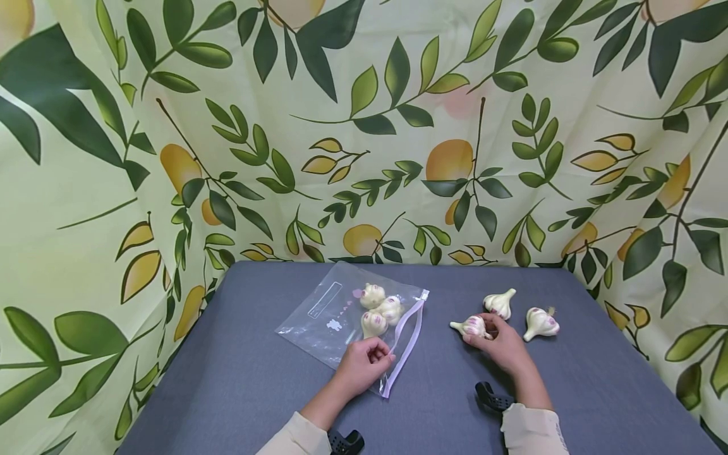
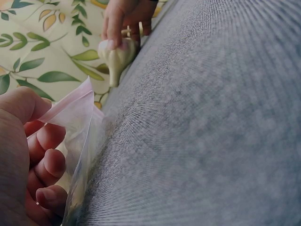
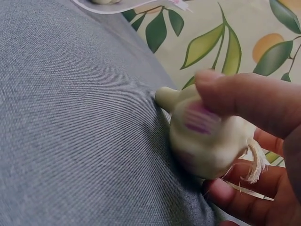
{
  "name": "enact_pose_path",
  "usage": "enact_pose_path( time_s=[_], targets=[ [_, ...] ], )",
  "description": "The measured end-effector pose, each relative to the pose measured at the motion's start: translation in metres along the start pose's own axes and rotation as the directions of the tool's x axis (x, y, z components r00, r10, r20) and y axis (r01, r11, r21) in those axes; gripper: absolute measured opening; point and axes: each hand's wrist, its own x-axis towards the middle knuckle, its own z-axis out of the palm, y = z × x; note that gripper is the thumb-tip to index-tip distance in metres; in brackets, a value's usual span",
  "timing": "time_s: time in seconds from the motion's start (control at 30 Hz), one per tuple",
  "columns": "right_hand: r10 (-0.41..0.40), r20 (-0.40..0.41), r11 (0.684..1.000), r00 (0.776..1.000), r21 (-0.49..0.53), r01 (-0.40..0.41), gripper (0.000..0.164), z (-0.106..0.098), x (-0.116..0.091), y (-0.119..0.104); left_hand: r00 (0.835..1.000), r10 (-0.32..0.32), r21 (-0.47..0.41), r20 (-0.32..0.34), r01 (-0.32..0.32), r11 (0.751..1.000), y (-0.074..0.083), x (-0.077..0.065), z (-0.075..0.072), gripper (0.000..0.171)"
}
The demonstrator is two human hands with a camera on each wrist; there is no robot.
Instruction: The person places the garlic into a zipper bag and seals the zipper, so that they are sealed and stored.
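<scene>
A clear zip bag point(image 1: 309, 322) lies flat with three garlic bulbs point(image 1: 373, 323) inside and its pale purple zip edge point(image 1: 419, 316) facing right. My left hand point(image 1: 363, 366) pinches the bag near its opening, lifting the plastic edge point(image 2: 70, 104) between thumb and fingers in the left wrist view. Over to the right, my right hand point(image 1: 503, 344) holds a garlic bulb point(image 3: 207, 136) between thumb and fingers, low at the table surface. Its stem points left, toward the bag, and its purple-streaked side and dry roots point(image 3: 256, 160) show.
Beyond my right hand lie two loose garlic bulbs, one behind point(image 1: 499, 304) and one to the right point(image 1: 541, 323). All rest on a dark grey cloth-covered table point(image 1: 239, 392). Leaf-and-fruit patterned fabric point(image 1: 398, 189) walls the back and sides.
</scene>
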Motion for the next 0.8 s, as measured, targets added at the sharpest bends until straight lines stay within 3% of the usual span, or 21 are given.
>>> enact_pose_path(
  time_s=[0.33,0.8],
  targets=[
    [0.026,0.026,0.999,0.999,-0.029,-0.025,0.061,-0.0012,-0.0015,-0.0038,1.000,0.004,0.011,-0.007,-0.004,1.000,0.0016,0.0004,-0.0005,0.012],
    [0.032,0.030,0.999,0.999,0.010,-0.033,0.054,-0.0006,-0.0011,-0.0027,1.000,-0.013,0.014,0.004,0.013,1.000,0.0018,0.0004,-0.0011,0.011]
  ],
)
